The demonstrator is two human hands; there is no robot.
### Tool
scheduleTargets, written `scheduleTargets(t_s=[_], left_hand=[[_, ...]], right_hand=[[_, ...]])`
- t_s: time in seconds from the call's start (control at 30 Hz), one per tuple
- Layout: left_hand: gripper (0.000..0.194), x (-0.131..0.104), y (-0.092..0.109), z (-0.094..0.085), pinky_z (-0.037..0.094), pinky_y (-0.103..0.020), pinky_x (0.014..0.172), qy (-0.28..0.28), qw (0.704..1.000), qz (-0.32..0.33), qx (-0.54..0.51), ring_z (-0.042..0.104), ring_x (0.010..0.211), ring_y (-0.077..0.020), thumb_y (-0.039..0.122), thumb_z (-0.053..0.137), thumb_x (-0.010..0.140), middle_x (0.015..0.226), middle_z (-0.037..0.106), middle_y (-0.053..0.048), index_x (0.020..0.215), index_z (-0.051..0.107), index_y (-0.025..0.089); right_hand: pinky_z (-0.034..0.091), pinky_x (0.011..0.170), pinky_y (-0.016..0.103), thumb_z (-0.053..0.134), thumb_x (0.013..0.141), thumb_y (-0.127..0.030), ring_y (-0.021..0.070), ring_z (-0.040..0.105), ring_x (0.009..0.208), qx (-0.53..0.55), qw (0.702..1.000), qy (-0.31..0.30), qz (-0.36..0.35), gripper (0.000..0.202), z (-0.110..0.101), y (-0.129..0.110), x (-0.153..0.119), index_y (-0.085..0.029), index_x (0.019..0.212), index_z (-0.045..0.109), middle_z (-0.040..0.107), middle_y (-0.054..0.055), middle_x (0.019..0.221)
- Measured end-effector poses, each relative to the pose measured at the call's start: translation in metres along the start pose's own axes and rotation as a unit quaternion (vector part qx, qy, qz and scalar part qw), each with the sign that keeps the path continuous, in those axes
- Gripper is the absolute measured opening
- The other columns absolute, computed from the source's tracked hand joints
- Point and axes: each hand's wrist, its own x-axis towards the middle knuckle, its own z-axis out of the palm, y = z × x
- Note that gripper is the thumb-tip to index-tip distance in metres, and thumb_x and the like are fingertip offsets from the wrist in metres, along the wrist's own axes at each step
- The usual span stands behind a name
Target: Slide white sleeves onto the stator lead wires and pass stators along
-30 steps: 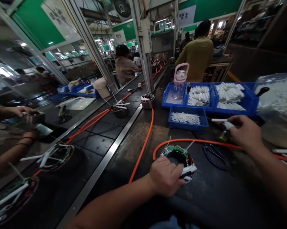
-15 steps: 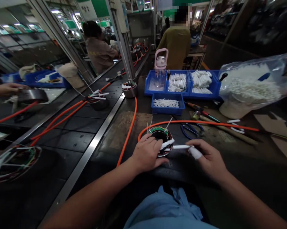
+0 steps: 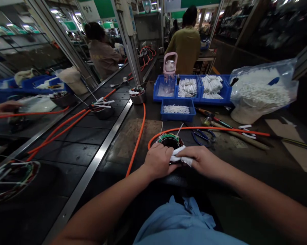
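Observation:
A round wound ring [image 3: 168,137] with green and white parts lies on the dark bench, an orange cable [image 3: 206,128] curving from it to the right. My left hand [image 3: 158,160] is wrapped over the ring's near left side, its fingers closed on it. From the right, my right hand [image 3: 200,160] meets the ring's near right edge, fingers pinched on a white sleeve [image 3: 178,151]. White wrapping covers a finger of that hand. Two thin white ties stand up from the ring's far side. Both hands hide its near part.
Behind the ring are blue bins [image 3: 189,90] of white tubes, a small blue tray [image 3: 178,117] and blue-handled pliers [image 3: 203,136]. A plastic bag [image 3: 265,92] stands right. More rings [image 3: 102,109] sit on the left conveyor [image 3: 77,149]. A person's hand [image 3: 4,108] shows far left.
My right hand has moved left, up to the ring and close to my left hand. The person's hand at far left no longer holds a ring. The view has shifted slightly.

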Motion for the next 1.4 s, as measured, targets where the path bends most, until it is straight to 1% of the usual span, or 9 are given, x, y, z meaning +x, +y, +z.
scheduleTargets(t_s=[0.13, 0.3, 0.37, 0.5, 0.67, 0.9, 1.07, 1.23, 1.4], left_hand=[[0.032, 0.000, 0.000, 0.001, 0.038, -0.038, 0.071, -0.006, 1.000, -0.003, -0.007, 0.054, 0.072, -0.0230, 0.044, 0.055, 0.073, 0.073, 0.060, -0.006, 0.086, 0.056, 0.015], [0.034, 0.000, 0.000, 0.000, 0.038, -0.039, 0.075, -0.023, 0.999, -0.016, -0.026, 0.054, 0.075, -0.0238, 0.043, 0.055, 0.072, 0.076, 0.061, -0.008, 0.091, 0.057, 0.014], [0.039, 0.000, 0.000, -0.005, 0.038, -0.040, 0.076, -0.034, 0.998, -0.017, -0.050, 0.054, 0.077, -0.0240, 0.047, 0.054, 0.074, 0.080, 0.062, -0.008, 0.097, 0.057, 0.015], [0.049, 0.001, 0.000, -0.018, 0.037, -0.041, 0.085, -0.063, 0.991, -0.008, -0.117, 0.054, 0.087, -0.0242, 0.050, 0.051, 0.079, 0.096, 0.063, -0.008, 0.116, 0.050, 0.018], [0.025, 0.007, -0.006, -0.025, 0.036, -0.039, 0.087, -0.113, 0.984, -0.027, -0.137, 0.056, 0.083, -0.0211, 0.038, 0.045, 0.087, 0.087, 0.066, -0.004, 0.096, 0.060, 0.020], [0.020, 0.013, -0.035, -0.036, 0.031, -0.033, 0.098, -0.187, 0.950, 0.102, -0.226, 0.057, 0.085, -0.0155, 0.037, 0.048, 0.086, 0.087, 0.066, 0.001, 0.092, 0.060, 0.022], [0.021, 0.011, -0.036, -0.030, 0.031, -0.035, 0.097, -0.164, 0.958, 0.077, -0.220, 0.059, 0.085, -0.0163, 0.035, 0.046, 0.087, 0.082, 0.066, 0.000, 0.091, 0.062, 0.023], [0.023, 0.009, -0.027, -0.029, 0.034, -0.037, 0.095, -0.139, 0.969, 0.073, -0.189, 0.058, 0.087, -0.0183, 0.034, 0.044, 0.086, 0.083, 0.066, -0.003, 0.092, 0.063, 0.022], [0.021, 0.004, -0.012, -0.036, 0.032, -0.042, 0.099, -0.122, 0.981, 0.005, -0.148, 0.055, 0.095, -0.0201, 0.029, 0.049, 0.084, 0.096, 0.064, -0.005, 0.099, 0.060, 0.020]], right_hand=[[0.047, 0.073, 0.028, 0.042, 0.082, -0.009, 0.0178, 0.058, 0.088, -0.106, 0.988, 0.092, -0.057, 0.040, 0.033, 0.001, -0.025, -0.017, 0.120, 0.052, 0.063, 0.009, 0.101], [0.047, 0.072, 0.027, 0.040, 0.077, -0.003, 0.0166, 0.060, 0.081, -0.122, 0.978, 0.167, -0.033, 0.038, 0.050, 0.007, -0.022, -0.018, 0.107, 0.058, 0.065, 0.007, 0.090], [0.047, 0.073, 0.026, 0.044, 0.077, -0.005, 0.0162, 0.061, 0.082, -0.097, 0.985, 0.141, 0.012, 0.034, 0.041, 0.007, -0.014, -0.020, 0.102, 0.061, 0.066, 0.005, 0.091], [0.046, 0.073, 0.025, 0.049, 0.075, -0.008, 0.0169, 0.063, 0.083, -0.088, 0.986, 0.077, 0.119, 0.051, 0.017, 0.011, -0.003, -0.020, 0.124, 0.049, 0.068, 0.003, 0.095], [0.043, 0.081, 0.026, 0.050, 0.081, -0.017, 0.0200, 0.061, 0.096, -0.142, 0.983, 0.000, 0.114, 0.035, 0.000, 0.018, 0.010, -0.025, 0.114, 0.061, 0.065, 0.004, 0.109], [0.036, 0.059, 0.021, 0.049, 0.081, -0.020, 0.0179, 0.063, 0.074, -0.221, 0.957, -0.151, 0.112, 0.027, -0.010, -0.009, 0.026, -0.026, 0.101, 0.066, 0.070, 0.004, 0.084], [0.029, 0.049, 0.023, 0.052, 0.076, -0.017, 0.0182, 0.062, 0.064, -0.283, 0.929, -0.220, 0.091, 0.023, -0.016, -0.008, 0.044, -0.024, 0.090, 0.069, 0.068, 0.006, 0.074], [0.030, 0.047, 0.023, 0.055, 0.075, -0.017, 0.0197, 0.063, 0.064, -0.303, 0.914, -0.260, 0.081, 0.024, -0.019, -0.006, 0.057, -0.026, 0.091, 0.070, 0.068, 0.006, 0.071], [0.038, 0.053, 0.024, 0.051, 0.080, -0.015, 0.0219, 0.064, 0.066, -0.362, 0.908, -0.204, 0.057, 0.020, -0.011, -0.018, 0.043, -0.016, 0.089, 0.069, 0.067, 0.011, 0.070]])
